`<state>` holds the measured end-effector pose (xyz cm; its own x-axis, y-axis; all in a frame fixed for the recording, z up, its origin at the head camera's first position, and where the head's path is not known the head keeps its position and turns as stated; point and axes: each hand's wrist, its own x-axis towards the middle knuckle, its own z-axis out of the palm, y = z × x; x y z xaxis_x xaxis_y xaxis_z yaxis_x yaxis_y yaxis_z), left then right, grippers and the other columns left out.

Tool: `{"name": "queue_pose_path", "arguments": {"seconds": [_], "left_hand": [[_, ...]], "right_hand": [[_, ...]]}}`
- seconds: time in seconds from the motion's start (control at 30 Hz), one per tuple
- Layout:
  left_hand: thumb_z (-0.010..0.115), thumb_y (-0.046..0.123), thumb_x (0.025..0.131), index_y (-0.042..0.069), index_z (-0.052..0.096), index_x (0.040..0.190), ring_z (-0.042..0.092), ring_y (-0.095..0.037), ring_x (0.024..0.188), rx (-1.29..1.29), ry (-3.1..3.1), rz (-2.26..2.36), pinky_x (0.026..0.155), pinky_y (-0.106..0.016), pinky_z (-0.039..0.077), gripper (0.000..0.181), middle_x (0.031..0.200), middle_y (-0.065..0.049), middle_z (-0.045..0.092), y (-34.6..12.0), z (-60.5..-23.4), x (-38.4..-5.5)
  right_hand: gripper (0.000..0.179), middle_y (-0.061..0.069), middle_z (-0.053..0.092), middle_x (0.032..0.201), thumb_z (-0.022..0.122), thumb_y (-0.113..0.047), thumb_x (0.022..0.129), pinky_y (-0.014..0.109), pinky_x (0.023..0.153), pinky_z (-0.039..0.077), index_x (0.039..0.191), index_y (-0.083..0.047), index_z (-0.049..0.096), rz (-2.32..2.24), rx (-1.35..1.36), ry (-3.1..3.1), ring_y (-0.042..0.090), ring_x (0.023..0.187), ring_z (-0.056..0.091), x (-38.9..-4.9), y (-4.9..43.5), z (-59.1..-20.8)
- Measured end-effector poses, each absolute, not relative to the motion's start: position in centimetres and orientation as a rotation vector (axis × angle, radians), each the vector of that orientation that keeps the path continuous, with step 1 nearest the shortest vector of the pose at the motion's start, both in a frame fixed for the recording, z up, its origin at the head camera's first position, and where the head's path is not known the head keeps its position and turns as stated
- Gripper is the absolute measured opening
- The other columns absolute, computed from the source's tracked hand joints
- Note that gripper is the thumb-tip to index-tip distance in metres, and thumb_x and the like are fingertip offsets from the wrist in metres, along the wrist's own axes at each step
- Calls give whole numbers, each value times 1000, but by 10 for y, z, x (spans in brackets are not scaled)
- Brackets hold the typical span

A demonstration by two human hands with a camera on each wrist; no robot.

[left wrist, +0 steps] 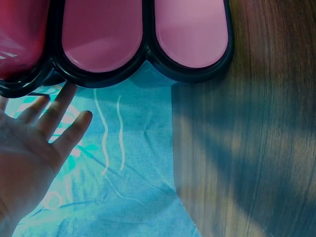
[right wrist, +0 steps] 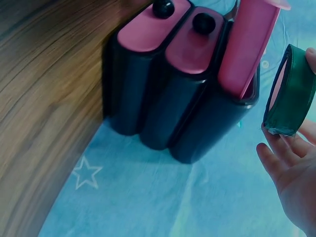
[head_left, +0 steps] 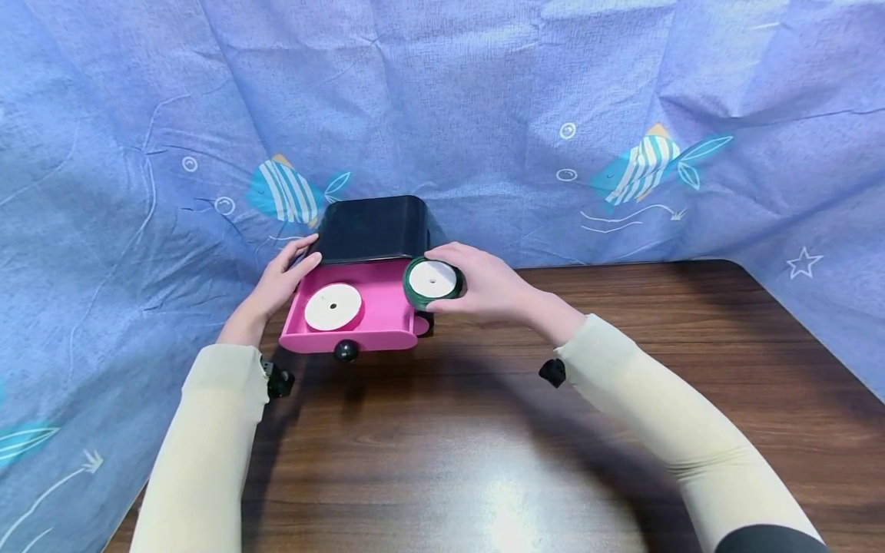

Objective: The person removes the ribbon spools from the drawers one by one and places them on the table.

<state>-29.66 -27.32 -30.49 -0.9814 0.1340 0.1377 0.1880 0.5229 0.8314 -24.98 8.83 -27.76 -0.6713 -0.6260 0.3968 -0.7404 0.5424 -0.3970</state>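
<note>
A black cabinet (head_left: 373,230) with stacked pink drawers stands near the cloth. Its top drawer (head_left: 387,296) is pulled out. Inside, at the left, lies a white-faced roll with a pink edge (head_left: 321,316). Beside the cabinet's left side is my left hand (head_left: 276,283), fingers spread and fairly straight, fingertips against the black casing. My right hand (head_left: 494,286) holds a roll of dark green ribbon (head_left: 432,280) between thumb and fingers, above the drawer's right edge. In the right wrist view, the green roll (right wrist: 297,94) is seen edge-on, apart from the cabinet.
A brown wooden table (head_left: 415,461) spreads out in front and to the right. Blue cloth (head_left: 484,100) printed with fish hangs behind and along the left. The lower drawers (right wrist: 190,52) are pushed in, with round black knobs (right wrist: 203,23) on their fronts.
</note>
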Motion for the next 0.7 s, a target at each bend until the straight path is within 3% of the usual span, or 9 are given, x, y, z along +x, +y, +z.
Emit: {"name": "queue_pose_path", "arguments": {"seconds": [0.2,0.6,0.7], "left_hand": [[51,46,98,18,28,155,13,-35,145,-288,-2692,-1483,108,-59,21,67,158,-17,19,-274,-305,-297],[52,46,98,18,29,154,16,-34,144,-286,-2680,-1491,109,-57,21,68,157,-17,23,-274,-305,-297],[52,45,98,17,29,154,16,-33,144,-290,-2676,-1493,109,-56,21,67,157,-17,23,-273,-306,-298]], "right_hand": [[71,9,57,129,84,-33,75,42,95,42,134,-3,56,797,1168,-2537,22,117,53,-252,105,-287],[73,14,55,131,83,-33,75,47,97,41,134,-2,55,776,1087,-2624,31,124,50,-272,130,-322],[72,14,56,129,83,-34,76,46,94,41,135,-3,55,792,1039,-2661,29,119,52,-279,136,-331]]}}
